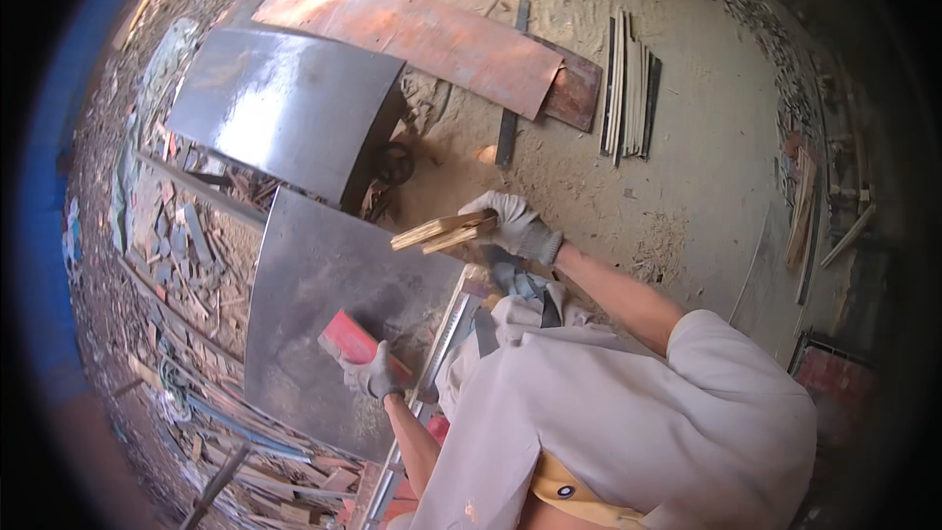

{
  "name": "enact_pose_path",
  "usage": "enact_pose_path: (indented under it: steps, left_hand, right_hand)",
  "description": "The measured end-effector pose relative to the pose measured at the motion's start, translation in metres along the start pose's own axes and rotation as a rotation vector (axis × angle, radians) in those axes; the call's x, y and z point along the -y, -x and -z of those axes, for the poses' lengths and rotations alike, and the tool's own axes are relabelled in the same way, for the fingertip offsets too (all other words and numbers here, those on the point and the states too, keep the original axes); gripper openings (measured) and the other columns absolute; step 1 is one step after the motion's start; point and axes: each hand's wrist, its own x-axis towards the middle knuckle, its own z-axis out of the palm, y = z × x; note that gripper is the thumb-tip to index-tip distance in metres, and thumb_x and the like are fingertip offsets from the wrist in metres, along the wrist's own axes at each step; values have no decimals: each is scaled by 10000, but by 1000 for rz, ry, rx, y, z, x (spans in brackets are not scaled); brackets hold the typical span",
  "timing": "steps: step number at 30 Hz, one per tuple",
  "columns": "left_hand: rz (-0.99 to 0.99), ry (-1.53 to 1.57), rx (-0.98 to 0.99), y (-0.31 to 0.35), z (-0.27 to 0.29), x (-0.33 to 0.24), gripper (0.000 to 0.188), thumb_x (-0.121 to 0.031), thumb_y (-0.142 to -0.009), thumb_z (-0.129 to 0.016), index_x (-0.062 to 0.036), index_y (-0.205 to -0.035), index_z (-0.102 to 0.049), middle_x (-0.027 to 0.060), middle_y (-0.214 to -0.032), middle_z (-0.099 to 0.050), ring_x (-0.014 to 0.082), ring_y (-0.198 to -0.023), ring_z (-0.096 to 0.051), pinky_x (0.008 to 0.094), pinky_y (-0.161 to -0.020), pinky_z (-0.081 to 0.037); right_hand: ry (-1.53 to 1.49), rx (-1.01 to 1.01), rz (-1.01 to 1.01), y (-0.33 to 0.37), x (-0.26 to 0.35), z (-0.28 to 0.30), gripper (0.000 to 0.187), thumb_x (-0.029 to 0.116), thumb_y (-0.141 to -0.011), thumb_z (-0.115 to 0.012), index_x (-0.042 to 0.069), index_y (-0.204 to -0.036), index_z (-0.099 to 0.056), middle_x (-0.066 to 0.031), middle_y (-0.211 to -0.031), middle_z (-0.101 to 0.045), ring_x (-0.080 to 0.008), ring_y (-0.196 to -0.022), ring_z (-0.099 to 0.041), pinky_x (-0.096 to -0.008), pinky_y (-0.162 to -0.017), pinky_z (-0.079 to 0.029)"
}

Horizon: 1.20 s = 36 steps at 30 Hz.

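My left hand [371, 373], in a grey-white work glove, grips a short red-faced board [350, 339] over the near dark metal tabletop [304, 280]. Whether the board touches the metal, I cannot tell. My right hand [512, 224], also gloved, is closed on a few short plywood pieces [442, 232]. They stick out to the left, their layered edges showing, above the tabletop's right corner. Along the tabletop's edge nearest me runs a metal rail [446, 329] with ruler-like marks.
Beyond the gap stands a second shiny metal tabletop [285, 103], with a dark handwheel [394, 164] by its side. A long reddish sheet [442, 34] and a bundle of wood strips [629, 88] lie on the dusty floor. Wood offcuts [182, 245] are heaped at left.
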Motion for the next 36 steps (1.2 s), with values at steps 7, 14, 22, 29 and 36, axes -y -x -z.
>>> enact_pose_path:
  steps: [7,14,22,29,36]
  left_hand:
    - [33,663,159,48,-15,-155,961,-484,-794,-839,-4,-1537,-465,287,-1441,-575,415,-1262,-619,545,-1067,-543]
    - [163,1562,720,49,-1,-200,878,-634,-950,-654,-52,-1566,-423,206,-1446,-565,383,-1240,-612,609,-1049,-524]
    - [113,1936,676,77,28,-209,845,-513,-894,-808,-106,-1534,-437,114,-1381,-575,320,-1233,-597,540,-1066,-510]
    - [1,769,75,104,17,-212,1171,-456,-811,-930,6,-1658,-266,239,-1515,-487,335,-1301,-593,415,-1083,-502]
    - [-3,525,-43,122,-45,-107,804,-413,-968,-756,-2,-1583,-442,260,-1476,-562,445,-1353,-558,490,-1146,-439]
  right_hand:
    - [-54,-73,-551,68,5,120,509,476,-902,-804,-26,-907,-719,-90,-732,-649,-217,-701,-630,-399,-663,-464]
    - [-738,-958,-807,156,-7,478,418,315,-1024,-685,-48,-1230,-665,-162,-977,-706,-188,-625,-608,-325,-530,-544]
    - [203,-196,-26,56,49,245,948,482,-900,-825,40,-1609,-376,-183,-1497,-557,-296,-1273,-609,-434,-1048,-525]
    - [171,395,14,19,46,-42,867,320,-898,-850,17,-1596,-434,-179,-1445,-656,-345,-1270,-669,-397,-1063,-549]
    - [-336,423,-459,-25,-63,-90,579,-39,-985,-681,-38,-1536,-505,-138,-1421,-664,-188,-1223,-669,-322,-1054,-543]
